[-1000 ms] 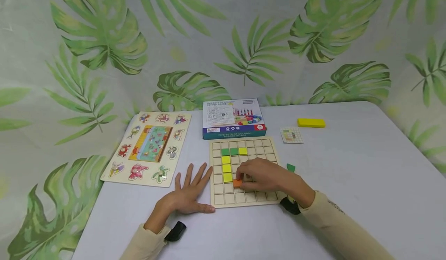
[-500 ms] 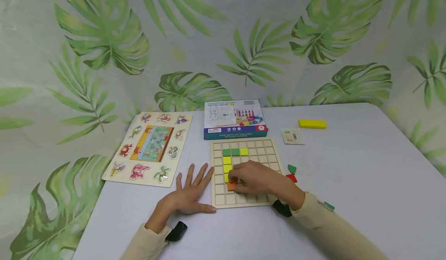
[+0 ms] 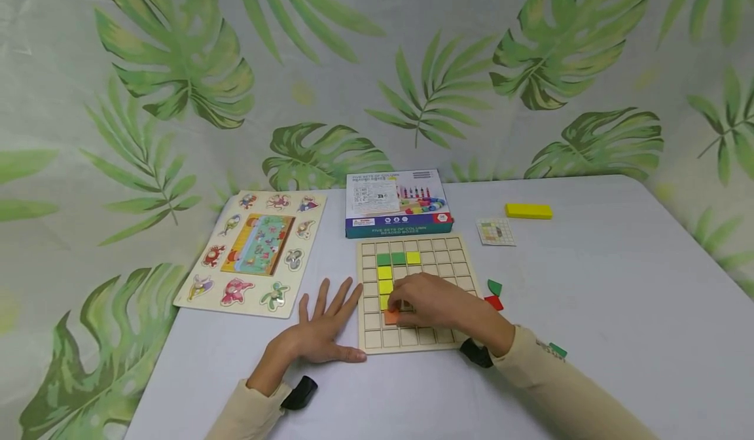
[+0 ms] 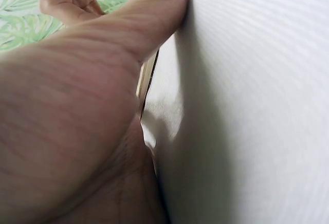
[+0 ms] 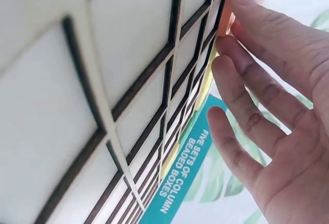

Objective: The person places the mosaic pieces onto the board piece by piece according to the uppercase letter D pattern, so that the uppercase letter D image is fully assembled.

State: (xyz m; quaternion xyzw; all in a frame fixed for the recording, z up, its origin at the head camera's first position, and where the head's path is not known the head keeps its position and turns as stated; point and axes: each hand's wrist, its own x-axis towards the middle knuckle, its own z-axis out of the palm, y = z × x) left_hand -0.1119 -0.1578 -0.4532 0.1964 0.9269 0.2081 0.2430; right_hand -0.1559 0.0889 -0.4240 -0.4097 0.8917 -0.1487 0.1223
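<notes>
Head view | left hand (image 3: 319,334) spread at board (image 3: 372,322) edge | right hand (image 3: 431,301) pinching orange tile (image 3: 391,318) | table (image 3: 624,296) broad rightward

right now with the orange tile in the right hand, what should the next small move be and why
I'd probably ease the orange tile flat into the cell just below the lowest yellow tile. The right hand pinches it at about that spot, and in the right wrist view it seems to stand above the surface of the grid board, so it may not be seated.
</notes>
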